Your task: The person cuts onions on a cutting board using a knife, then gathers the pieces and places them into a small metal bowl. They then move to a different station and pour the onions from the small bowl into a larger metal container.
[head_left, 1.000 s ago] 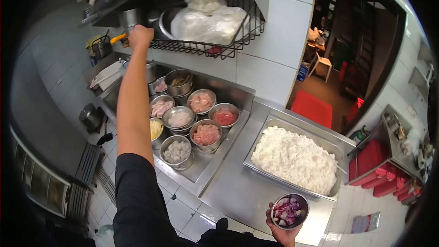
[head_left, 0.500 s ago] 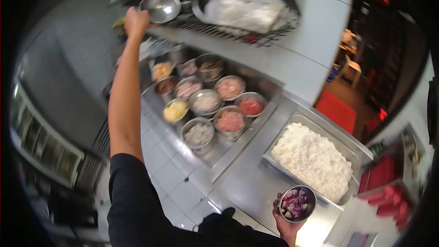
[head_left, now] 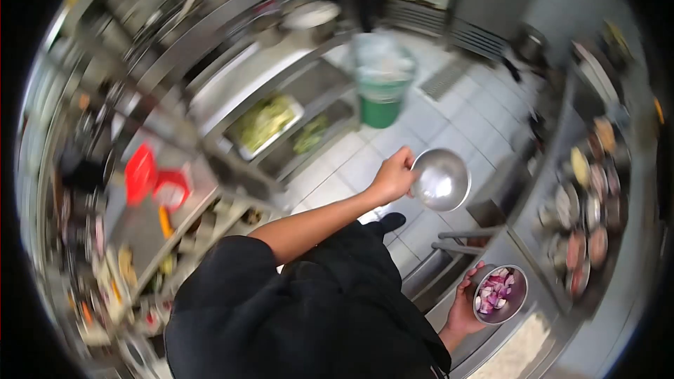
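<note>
My left hand (head_left: 394, 177) grips the rim of an empty metal bowl (head_left: 441, 181), held out over the tiled floor with its inside facing up. My right hand (head_left: 465, 307) is wrapped round the side of a smaller metal cup (head_left: 519, 303). Chunks of cut red onion (head_left: 496, 290) lie inside that cup. It is above the edge of the steel counter, close to a tray of white shredded or grainy food (head_left: 518, 352) that is partly cut off by the view. The fingers under the cup are partly hidden.
Several metal pots of ingredients (head_left: 577, 247) stand on the counter at right. A green bin (head_left: 380, 110) with a plastic liner is on the floor ahead. Shelves hold a tray of chopped greens (head_left: 269, 124). At left, a red plastic container (head_left: 141, 173) sits on a cluttered worktable.
The view has swung left, away from the wall shelf. My left hand has brought the empty bowl from that shelf to over the floor. My right hand still holds the onion cup.
</note>
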A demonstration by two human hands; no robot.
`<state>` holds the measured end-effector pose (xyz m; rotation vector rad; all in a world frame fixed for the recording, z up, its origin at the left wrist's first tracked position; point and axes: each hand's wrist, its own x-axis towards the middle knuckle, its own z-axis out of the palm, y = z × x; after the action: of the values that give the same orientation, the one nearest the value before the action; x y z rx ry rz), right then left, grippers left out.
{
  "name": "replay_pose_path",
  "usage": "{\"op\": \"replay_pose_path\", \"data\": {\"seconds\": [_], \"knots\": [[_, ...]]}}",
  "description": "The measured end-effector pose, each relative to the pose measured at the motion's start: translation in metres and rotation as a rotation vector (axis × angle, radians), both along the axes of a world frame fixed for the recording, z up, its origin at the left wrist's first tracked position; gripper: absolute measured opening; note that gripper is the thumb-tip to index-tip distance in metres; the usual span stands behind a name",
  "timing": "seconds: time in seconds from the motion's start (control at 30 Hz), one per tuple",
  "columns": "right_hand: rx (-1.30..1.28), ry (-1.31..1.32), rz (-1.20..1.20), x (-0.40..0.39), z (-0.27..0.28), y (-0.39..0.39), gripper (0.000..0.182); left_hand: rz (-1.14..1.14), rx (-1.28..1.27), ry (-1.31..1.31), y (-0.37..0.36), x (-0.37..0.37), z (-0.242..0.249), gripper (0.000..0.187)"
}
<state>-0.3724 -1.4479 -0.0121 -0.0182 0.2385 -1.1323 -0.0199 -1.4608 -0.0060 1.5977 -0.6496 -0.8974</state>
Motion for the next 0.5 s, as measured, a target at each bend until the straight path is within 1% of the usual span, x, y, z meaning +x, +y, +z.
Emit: {"op": "replay_pose_path", "data": {"seconds": [0.07,0.13,0.17,0.2,0.23,0.27,0.33,0.37,0.4,0.43,0.47,0.5], "knots": [[-0.021,-0.048,0.220,-0.014,0.011,-0.031,0.079,0.141,0.137,0.049,0.052,-0.022,-0.014,0.022],[-0.018,-0.068,0.401,-0.009,0.030,-0.050,0.079,0.235,0.255,0.061,0.106,-0.039,0.009,0.021],[-0.017,-0.064,0.494,-0.017,0.038,0.002,0.079,0.337,0.243,0.066,0.195,-0.065,0.015,0.021],[-0.006,-0.076,0.543,-0.017,0.042,-0.005,0.079,0.399,0.245,0.050,0.212,-0.076,0.024,0.022],[0.001,-0.102,0.624,-0.025,0.034,-0.027,0.079,0.461,0.252,0.021,0.226,-0.102,0.030,0.022],[0.009,-0.126,0.706,-0.034,0.024,-0.050,0.079,0.553,0.243,0.017,0.217,-0.128,0.033,0.022],[0.057,-0.186,0.845,-0.043,0.043,-0.056,0.080,0.725,0.213,0.005,0.254,-0.177,0.082,0.022],[0.082,-0.168,0.914,-0.050,0.055,-0.059,0.082,0.810,0.149,-0.005,0.273,-0.202,0.101,0.021],[0.095,-0.069,0.928,-0.019,0.095,-0.009,0.083,0.833,0.077,0.133,0.339,-0.141,0.109,0.020],[0.109,0.029,0.945,0.009,0.135,0.039,0.083,0.908,0.031,0.153,0.392,-0.156,0.131,0.020],[0.124,0.041,0.981,0.007,0.152,0.071,0.081,0.976,-0.011,0.162,0.445,-0.178,0.160,0.020],[0.145,0.056,1.023,0.023,0.156,0.095,0.078,1.051,-0.047,0.170,0.476,-0.179,0.167,0.020]]}}
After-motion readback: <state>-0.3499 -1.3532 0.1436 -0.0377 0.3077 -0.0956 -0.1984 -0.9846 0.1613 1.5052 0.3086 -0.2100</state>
